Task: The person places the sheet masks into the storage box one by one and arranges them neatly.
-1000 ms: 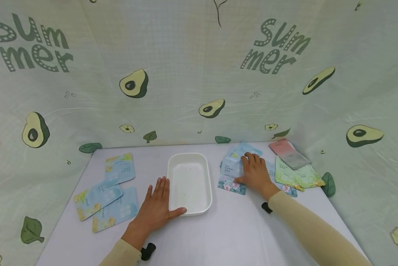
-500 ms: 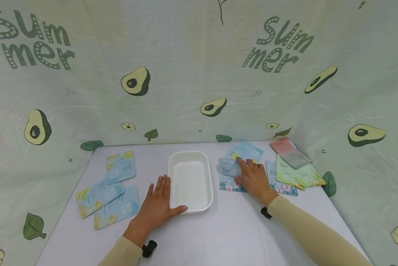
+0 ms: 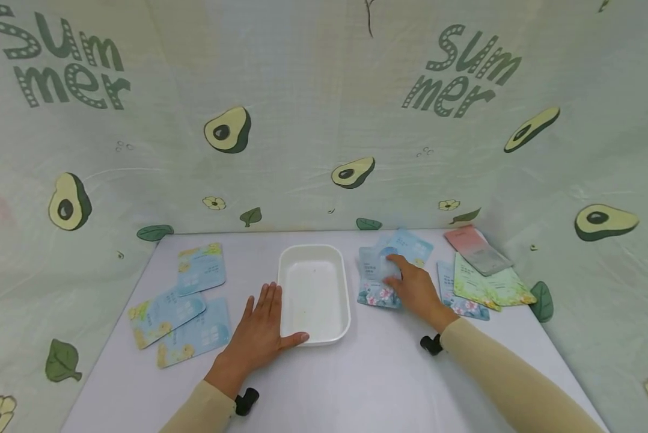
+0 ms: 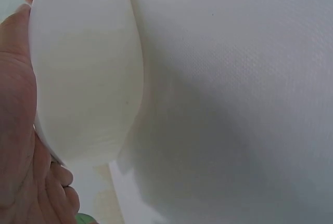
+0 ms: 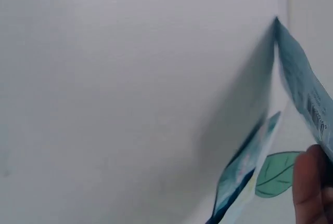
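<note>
Thumb and finger of the right hand (image 3: 417,291) have drawn closer together since half a second ago, and the held packet (image 3: 369,264) has lost its blur, its print showing more plainly. From the left, three yellow-flowered packets (image 3: 168,314) lie on a white table (image 3: 351,379), two overlapping in front and one just behind. Next, the left hand (image 3: 256,337) lies with straight fingers along the near part of the left side of a white tray (image 3: 314,294), thumb over its near rim, holding nothing else. Right of the tray and apart from it, the held packet is pinched at its right side, raised and tilted; the right wrist view shows a barcode side and fingers at it. Whether the flowered part (image 3: 379,297) below is the same packet bent or a second one, I cannot tell. Blue packets (image 3: 415,245) lie just behind. Farther right, a blue flowered packet (image 3: 464,305) sits beside two green packets (image 3: 472,282), with a pink-and-grey packet (image 3: 478,249) resting across their far edge. The held packet looks light, thin and bendy, probably smooth enough to slip; a pinch on its edge, thumb against fingers, should suit it better than a flat push.
</note>
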The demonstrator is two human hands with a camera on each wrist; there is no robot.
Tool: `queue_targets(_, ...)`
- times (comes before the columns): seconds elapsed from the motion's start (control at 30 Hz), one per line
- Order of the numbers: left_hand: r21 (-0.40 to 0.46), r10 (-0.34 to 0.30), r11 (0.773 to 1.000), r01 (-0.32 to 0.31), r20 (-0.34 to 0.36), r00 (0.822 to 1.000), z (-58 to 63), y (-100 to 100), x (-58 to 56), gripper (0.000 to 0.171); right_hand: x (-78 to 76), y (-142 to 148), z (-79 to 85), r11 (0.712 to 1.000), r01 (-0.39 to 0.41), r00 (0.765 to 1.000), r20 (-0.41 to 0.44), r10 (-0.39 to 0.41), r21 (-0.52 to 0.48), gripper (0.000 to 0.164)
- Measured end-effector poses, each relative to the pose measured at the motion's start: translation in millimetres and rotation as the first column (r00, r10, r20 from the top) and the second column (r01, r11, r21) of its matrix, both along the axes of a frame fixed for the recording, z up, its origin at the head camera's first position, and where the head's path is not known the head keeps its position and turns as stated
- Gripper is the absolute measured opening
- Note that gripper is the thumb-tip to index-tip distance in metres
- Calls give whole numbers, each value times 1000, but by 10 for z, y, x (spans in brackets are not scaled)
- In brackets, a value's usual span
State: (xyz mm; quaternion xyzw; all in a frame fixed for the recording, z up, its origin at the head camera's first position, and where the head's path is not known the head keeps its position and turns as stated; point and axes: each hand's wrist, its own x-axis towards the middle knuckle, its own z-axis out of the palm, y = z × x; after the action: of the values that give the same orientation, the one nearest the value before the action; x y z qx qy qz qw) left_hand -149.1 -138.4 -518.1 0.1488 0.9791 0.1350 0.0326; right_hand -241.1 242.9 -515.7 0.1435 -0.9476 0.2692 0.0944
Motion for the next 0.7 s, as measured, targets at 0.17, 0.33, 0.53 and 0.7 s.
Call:
queue_targets(0.17,7,4,1000,-4,4,1000,6,4,13,125,-34,-10,142,994,54,995,92,-45,-96,44)
queue_targets(0.33,10,6,1000,-6,-5,1000,14,24,19,125,-63,17,305,979,100,977,205,-62,-180,42)
queue_targets(0.53,-5,16,1000,-16,-23,1000,18,47,29,125,-97,12,504,968,120,976,204,-75,-222,42)
queue_targets(0.7,5,32,999,-32,-7,999,18,55,46,127,-123,-114,670,952,117,976,210,-58,-282,42)
